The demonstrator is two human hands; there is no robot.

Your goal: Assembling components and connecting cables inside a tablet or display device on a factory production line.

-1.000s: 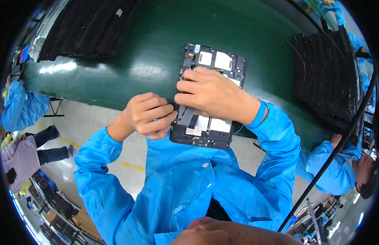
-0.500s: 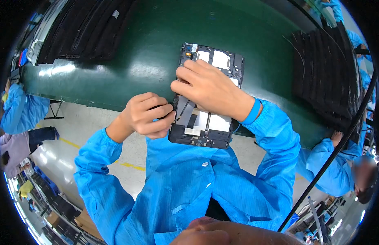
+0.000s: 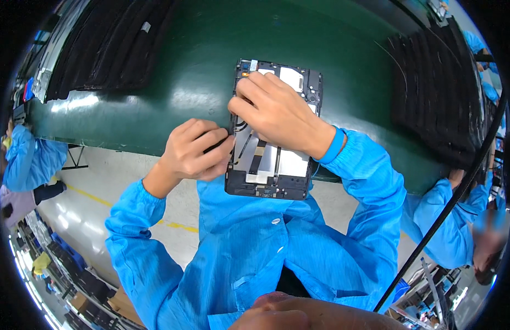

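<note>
An opened tablet [image 3: 293,169], its black frame and inner parts exposed, lies at the near edge of the table. Silver and white panels, small boards and a thin dark cable [image 3: 244,147] show inside it. My left hand [image 3: 195,149] is closed at the tablet's left edge, fingertips pressed against the frame. Reaching across from the right, my right hand [image 3: 279,113] bends its fingers in a pinch over the upper left part of the frame. Whatever lies between those fingertips is hidden. A blue band [image 3: 335,145] circles my right wrist.
The green table [image 3: 200,66] bears black padded racks [image 3: 109,47] at the left and more black slotted racks [image 3: 431,82] at the right. A black cord [image 3: 447,209] slants across the right side. Co-workers in blue sleeves [image 3: 35,157] sit on both sides.
My right fingertips have moved slightly up along the tablet's left edge, uncovering short dark curved cables. The tablet sits a little further left and straighter. My left hand stays at the edge.
</note>
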